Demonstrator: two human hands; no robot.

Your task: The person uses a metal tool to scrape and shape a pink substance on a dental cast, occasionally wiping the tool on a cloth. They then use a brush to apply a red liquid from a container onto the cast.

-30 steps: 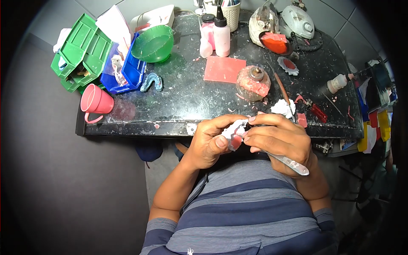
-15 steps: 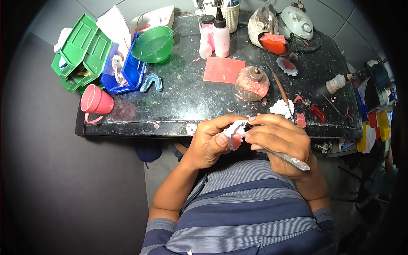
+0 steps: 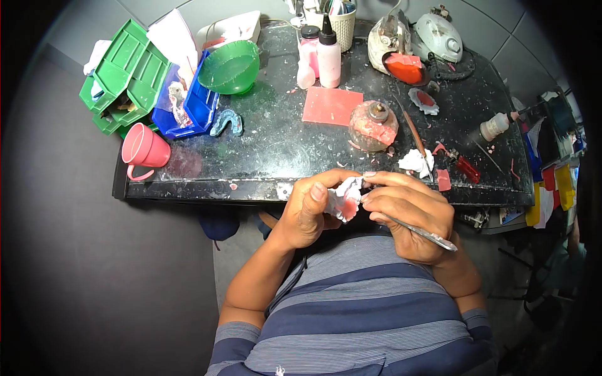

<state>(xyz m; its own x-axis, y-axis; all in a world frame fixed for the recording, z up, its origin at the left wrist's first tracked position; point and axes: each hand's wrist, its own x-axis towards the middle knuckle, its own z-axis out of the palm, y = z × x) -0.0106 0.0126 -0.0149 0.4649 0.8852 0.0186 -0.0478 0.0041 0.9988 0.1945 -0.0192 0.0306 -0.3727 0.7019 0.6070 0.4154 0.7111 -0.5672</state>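
My left hand [image 3: 305, 210] is closed around a white plaster dental cast [image 3: 347, 199] that carries a pink wax patch on its face. The cast is held above my lap, just off the front edge of the bench. In my right hand [image 3: 414, 216] is a thin metal carving knife [image 3: 433, 237], its broad end sticking out to the lower right. My right fingertips meet the right side of the cast, and they hide the tool's working tip. Beyond the hands lie crumpled white paper [image 3: 416, 161] and a brown-handled tool [image 3: 414, 133].
The dark bench [image 3: 263, 141] bears a glass spirit burner [image 3: 373, 128], a pink wax sheet [image 3: 332, 105], bottles [image 3: 328, 59] and a second cast [image 3: 424, 101]. At left are a pink mug [image 3: 145, 150], a green bowl [image 3: 231, 67], blue bin [image 3: 188, 119] and a blue impression [image 3: 226, 123].
My left thumb has lifted off the cast's face and points up, so more of the cast and pink wax shows. My right hand has barely moved. The whole view has shifted slightly.
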